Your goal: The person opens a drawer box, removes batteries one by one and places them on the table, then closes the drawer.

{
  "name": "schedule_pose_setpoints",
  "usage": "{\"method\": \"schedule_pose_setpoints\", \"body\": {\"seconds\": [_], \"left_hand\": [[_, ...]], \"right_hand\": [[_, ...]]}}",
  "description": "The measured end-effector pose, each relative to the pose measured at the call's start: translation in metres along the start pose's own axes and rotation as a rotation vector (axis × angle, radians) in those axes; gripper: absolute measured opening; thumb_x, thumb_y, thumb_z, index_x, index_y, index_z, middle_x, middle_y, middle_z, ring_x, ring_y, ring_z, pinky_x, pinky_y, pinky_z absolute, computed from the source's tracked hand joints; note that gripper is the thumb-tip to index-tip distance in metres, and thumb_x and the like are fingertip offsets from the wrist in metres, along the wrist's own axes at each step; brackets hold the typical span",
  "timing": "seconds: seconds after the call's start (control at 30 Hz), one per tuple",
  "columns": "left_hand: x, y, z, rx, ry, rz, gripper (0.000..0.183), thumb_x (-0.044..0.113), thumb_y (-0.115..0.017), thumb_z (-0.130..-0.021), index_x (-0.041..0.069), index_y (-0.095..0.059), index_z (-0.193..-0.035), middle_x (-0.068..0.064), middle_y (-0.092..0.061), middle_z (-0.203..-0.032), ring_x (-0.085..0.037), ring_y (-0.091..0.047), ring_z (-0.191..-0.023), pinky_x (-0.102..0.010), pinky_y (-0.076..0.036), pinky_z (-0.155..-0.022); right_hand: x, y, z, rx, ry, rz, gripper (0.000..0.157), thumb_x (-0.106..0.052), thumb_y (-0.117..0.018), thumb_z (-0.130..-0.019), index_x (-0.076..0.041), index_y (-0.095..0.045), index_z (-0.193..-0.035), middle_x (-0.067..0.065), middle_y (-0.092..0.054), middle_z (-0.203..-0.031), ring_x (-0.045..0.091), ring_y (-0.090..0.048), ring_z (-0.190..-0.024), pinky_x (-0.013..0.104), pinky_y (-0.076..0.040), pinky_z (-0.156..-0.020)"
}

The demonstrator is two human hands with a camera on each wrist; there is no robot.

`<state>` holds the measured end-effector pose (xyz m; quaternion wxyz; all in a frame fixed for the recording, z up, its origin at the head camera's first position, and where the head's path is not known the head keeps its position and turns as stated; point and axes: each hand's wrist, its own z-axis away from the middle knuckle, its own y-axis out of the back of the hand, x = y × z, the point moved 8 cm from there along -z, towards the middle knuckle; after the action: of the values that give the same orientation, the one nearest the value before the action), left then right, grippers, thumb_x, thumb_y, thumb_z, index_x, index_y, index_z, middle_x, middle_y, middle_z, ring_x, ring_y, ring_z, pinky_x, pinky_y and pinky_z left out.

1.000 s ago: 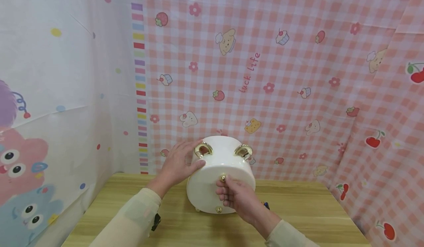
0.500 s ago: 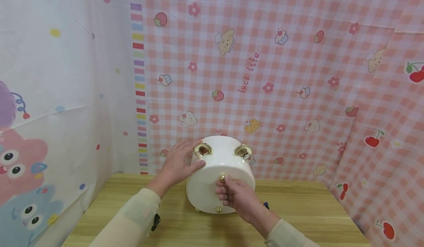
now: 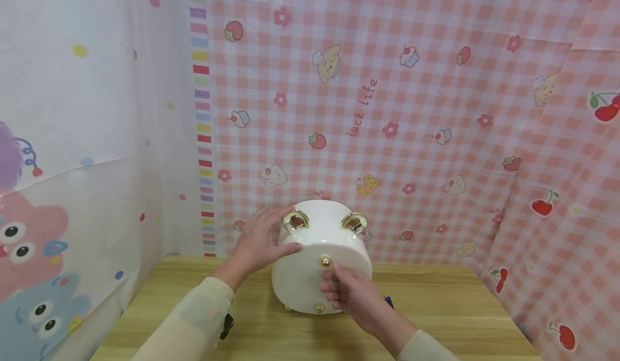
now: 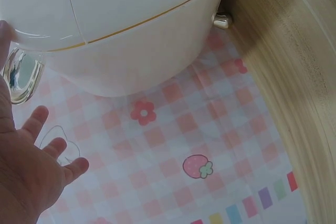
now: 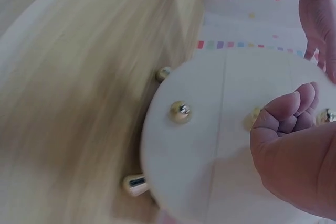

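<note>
Two hands at a white, gold-trimmed container on a wooden desk

Head view: a glossy white container (image 3: 295,283) stands upright at the lower centre of the frame, on a wood-grain desk (image 3: 436,302) before a pink checked cloth (image 3: 387,86). Its front, with an upper knob (image 3: 325,262) and a lower knob (image 3: 319,308), faces the bottom edge; two gold ears (image 3: 354,223) sit above. It looks wider than tall, but the steep angle shortens its height, so the true long axis is uncertain. The left hand (image 3: 259,245) lies at its upper left side, fingers extended, thumb at the front's upper rim, gripping nothing. The right hand (image 3: 356,299) is just beside the upper knob, fingers curled; whether they pinch anything cannot be told. The step seems to be working that knob: thumb and forefinger squarely on it, a straight, level motion, and light bracing from the left hand should serve best.

Left wrist view: the container fills the upper left, its upright axis running from an ear at left to a gold foot (image 4: 222,21) at right. Three spread fingers show at lower left, clear of the white side.

Right wrist view: the rounded front spans centre and right, feet end leftward. The curled fingers cover part of it; the thumb is hidden.
</note>
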<state>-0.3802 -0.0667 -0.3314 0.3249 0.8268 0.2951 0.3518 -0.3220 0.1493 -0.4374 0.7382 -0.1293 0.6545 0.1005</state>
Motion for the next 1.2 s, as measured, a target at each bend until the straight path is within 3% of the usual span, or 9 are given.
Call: {"method": "schedule_pose_setpoints", "body": {"seconds": [0.23, 0.43, 0.67, 0.8, 1.03, 1.2], "left_hand": [[0.001, 0.0, 0.0, -0.002, 0.015, -0.001, 0.091, 0.06, -0.085, -0.085, 0.029, -0.049, -0.162, -0.012, -0.057, -0.16, -0.046, -0.035, -0.159, -0.073, -0.028, -0.128], [0.001, 0.002, 0.001, 0.001, 0.024, 0.008, 0.091, 0.059, -0.086, -0.084, 0.03, -0.049, -0.162, -0.012, -0.057, -0.16, -0.046, -0.035, -0.16, -0.072, -0.027, -0.129], [-0.001, 0.0, 0.001, 0.002, 0.023, -0.002, 0.089, 0.059, -0.085, -0.085, 0.028, -0.05, -0.161, -0.013, -0.058, -0.159, -0.049, -0.036, -0.158, -0.076, -0.029, -0.125], [0.0, 0.0, 0.001, -0.001, 0.022, -0.007, 0.092, 0.059, -0.086, -0.083, 0.027, -0.05, -0.161, -0.014, -0.058, -0.159, -0.05, -0.036, -0.158, -0.077, -0.03, -0.125], [-0.001, -0.001, 0.002, -0.041, 0.038, -0.001, 0.109, 0.062, -0.094, -0.072, 0.031, -0.045, -0.164, -0.013, -0.055, -0.162, -0.049, -0.032, -0.16, -0.076, -0.028, -0.126], [-0.002, -0.001, 0.002, -0.045, 0.039, -0.015, 0.109, 0.061, -0.094, -0.072, 0.03, -0.044, -0.165, -0.012, -0.055, -0.162, -0.05, -0.033, -0.159, -0.076, -0.028, -0.126]], "right_hand": [[0.028, 0.017, 0.01, 0.083, -0.07, 0.026, 0.044, -0.049, -0.056, -0.109, -0.007, -0.071, -0.11, -0.006, -0.074, -0.089, 0.01, -0.064, -0.082, 0.025, -0.053, -0.077], [0.048, 0.008, 0.007, 0.046, -0.1, 0.011, 0.047, -0.051, -0.057, -0.108, -0.006, -0.069, -0.113, -0.003, -0.076, -0.093, 0.01, -0.065, -0.082, 0.024, -0.053, -0.074], [0.051, -0.002, -0.004, 0.06, -0.086, -0.033, 0.056, -0.054, -0.059, -0.106, -0.002, -0.069, -0.122, -0.001, -0.078, -0.096, 0.01, -0.067, -0.082, 0.023, -0.055, -0.073], [0.05, -0.005, -0.008, 0.077, -0.08, -0.061, 0.053, -0.052, -0.06, -0.106, -0.002, -0.07, -0.12, -0.002, -0.077, -0.093, 0.01, -0.066, -0.08, 0.023, -0.054, -0.072], [0.05, -0.007, -0.009, 0.093, -0.096, -0.082, 0.049, -0.052, -0.061, -0.106, -0.005, -0.071, -0.115, -0.005, -0.076, -0.088, 0.009, -0.066, -0.078, 0.022, -0.054, -0.071], [0.049, -0.008, -0.01, 0.095, -0.096, -0.086, 0.046, -0.051, -0.06, -0.106, -0.006, -0.071, -0.112, -0.006, -0.076, -0.085, 0.008, -0.065, -0.076, 0.022, -0.053, -0.07]]}}
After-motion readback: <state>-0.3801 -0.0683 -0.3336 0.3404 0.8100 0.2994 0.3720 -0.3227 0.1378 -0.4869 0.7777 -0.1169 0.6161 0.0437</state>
